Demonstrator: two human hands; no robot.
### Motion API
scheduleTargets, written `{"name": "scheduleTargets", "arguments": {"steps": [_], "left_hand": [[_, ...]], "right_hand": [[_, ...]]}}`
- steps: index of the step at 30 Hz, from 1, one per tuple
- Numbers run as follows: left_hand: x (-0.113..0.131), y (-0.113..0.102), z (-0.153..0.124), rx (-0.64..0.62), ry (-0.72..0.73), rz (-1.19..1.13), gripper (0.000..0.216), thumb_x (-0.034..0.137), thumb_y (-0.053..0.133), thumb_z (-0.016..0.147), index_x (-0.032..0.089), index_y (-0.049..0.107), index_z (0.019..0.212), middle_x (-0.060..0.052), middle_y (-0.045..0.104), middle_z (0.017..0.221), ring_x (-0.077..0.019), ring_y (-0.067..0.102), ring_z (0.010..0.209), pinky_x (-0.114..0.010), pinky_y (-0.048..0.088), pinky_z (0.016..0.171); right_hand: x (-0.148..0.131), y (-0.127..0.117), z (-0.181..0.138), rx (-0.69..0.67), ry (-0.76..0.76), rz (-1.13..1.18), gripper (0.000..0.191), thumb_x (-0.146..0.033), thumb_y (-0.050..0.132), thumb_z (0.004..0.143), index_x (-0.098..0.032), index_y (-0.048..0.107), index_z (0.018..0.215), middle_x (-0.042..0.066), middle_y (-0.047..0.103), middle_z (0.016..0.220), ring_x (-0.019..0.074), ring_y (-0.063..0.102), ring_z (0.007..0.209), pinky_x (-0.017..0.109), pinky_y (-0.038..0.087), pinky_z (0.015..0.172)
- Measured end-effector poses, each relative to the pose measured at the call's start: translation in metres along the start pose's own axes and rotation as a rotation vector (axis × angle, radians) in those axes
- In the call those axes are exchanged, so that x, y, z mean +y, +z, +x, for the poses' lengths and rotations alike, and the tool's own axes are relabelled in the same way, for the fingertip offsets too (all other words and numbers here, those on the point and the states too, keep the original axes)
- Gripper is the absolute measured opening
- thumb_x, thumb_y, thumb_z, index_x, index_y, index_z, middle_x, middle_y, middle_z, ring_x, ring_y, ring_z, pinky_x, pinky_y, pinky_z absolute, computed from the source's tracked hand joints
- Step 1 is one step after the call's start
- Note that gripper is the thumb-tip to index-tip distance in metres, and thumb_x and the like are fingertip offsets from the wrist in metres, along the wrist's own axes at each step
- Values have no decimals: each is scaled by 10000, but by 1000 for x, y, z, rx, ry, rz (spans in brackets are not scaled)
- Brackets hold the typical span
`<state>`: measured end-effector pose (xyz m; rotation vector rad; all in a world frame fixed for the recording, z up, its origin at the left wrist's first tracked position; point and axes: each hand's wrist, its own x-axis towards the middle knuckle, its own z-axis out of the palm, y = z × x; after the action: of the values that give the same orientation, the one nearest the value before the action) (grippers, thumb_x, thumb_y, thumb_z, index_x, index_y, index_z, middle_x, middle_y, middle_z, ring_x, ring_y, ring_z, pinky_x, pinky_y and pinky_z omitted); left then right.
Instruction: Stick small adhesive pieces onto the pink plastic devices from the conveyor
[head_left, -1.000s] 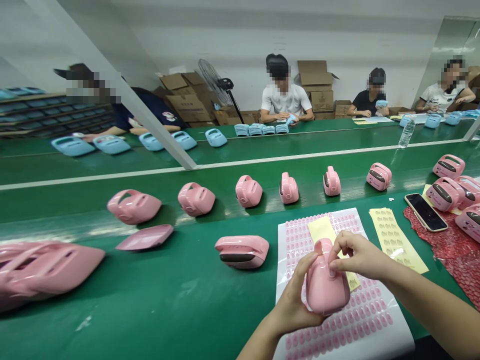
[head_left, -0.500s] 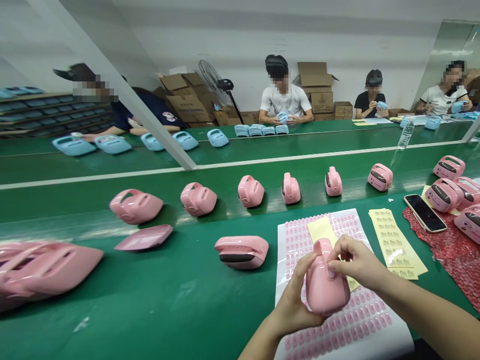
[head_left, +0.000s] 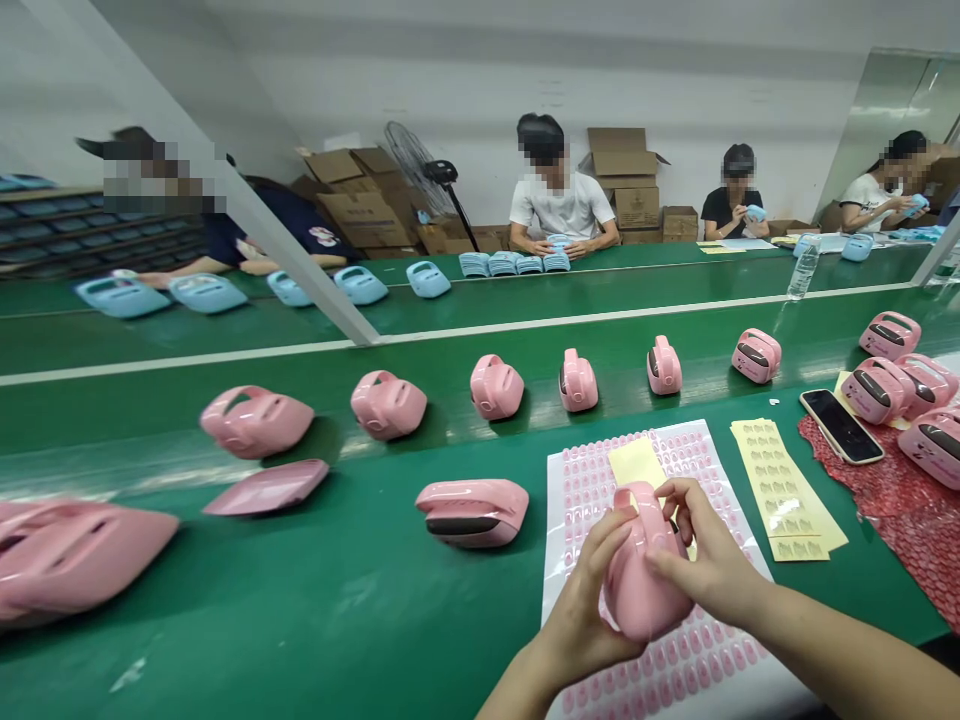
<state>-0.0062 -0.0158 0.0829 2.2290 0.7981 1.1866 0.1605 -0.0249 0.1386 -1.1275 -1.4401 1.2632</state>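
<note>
Over a white sheet of small pink oval stickers, I hold a pink plastic housing with a loop handle on top. My left hand is wrapped round its left side and base. On the other side, my right hand grips it, with the thumb pressed on the surface by the handle and the fingers curled behind. Whether a sticker is under that thumb I cannot make out. Behind the housing, a pale yellow paper lies on the sticker sheet. Another pink housing with a dark window rests to the left.
Several pink housings stand in a row on the green belt. Right of me lie yellow sticker strips, a phone and red bubble wrap. A pink panel lies at left. Co-workers handle blue parts across the bench.
My right hand has gone from a fingertip pinch at the handle's base to a wider grip round the housing's right side. The housing has tilted slightly. The camera view has shifted a little.
</note>
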Motion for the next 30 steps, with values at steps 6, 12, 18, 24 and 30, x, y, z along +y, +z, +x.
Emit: {"name": "scheduleTargets", "arguments": {"steps": [6, 12, 18, 24, 30], "left_hand": [[7, 3, 0, 20, 52, -41, 965, 123, 712, 529, 379, 213, 1315, -111, 406, 1269, -365, 400, 1177, -525, 378, 910], [0, 29, -3, 72, -277, -542, 1104, 673, 662, 454, 381, 67, 1337, -132, 420, 1282, -397, 459, 1120, -569, 402, 872], [-31, 61, 19, 325, -658, -551, 729, 565, 542, 706, 277, 229, 1297, -109, 487, 1216, -284, 422, 1182, -443, 344, 974], [-56, 73, 8, 254, -736, -257, 456, 467, 492, 759, 239, 433, 1149, -98, 602, 1043, -287, 529, 1061, -478, 372, 910], [-61, 76, 3, 247, -666, -138, 357, 383, 459, 775, 268, 482, 1113, -54, 648, 952, -265, 585, 973, -437, 434, 851]], "right_hand": [[16, -5, 14, 102, 4, 131, 308, -378, 486, 740, -240, 389, 997, -21, 391, 754, 116, 427, 596, 251, 379, 567], [34, -40, 38, -279, 130, 70, 287, -467, 530, 699, -187, 535, 762, -28, 467, 663, 94, 431, 531, 215, 333, 482], [20, -105, 77, 391, -1, -463, 174, -313, 500, 712, -201, 441, 593, -43, 469, 543, 119, 445, 534, 223, 339, 512], [34, -154, 166, 731, 123, -865, 59, -187, 461, 719, -177, 507, 684, 16, 553, 663, 150, 492, 613, 253, 326, 548], [60, -173, 228, 710, 218, -898, 159, -281, 501, 827, -130, 549, 807, 11, 568, 742, 109, 523, 615, 253, 417, 570]]}}
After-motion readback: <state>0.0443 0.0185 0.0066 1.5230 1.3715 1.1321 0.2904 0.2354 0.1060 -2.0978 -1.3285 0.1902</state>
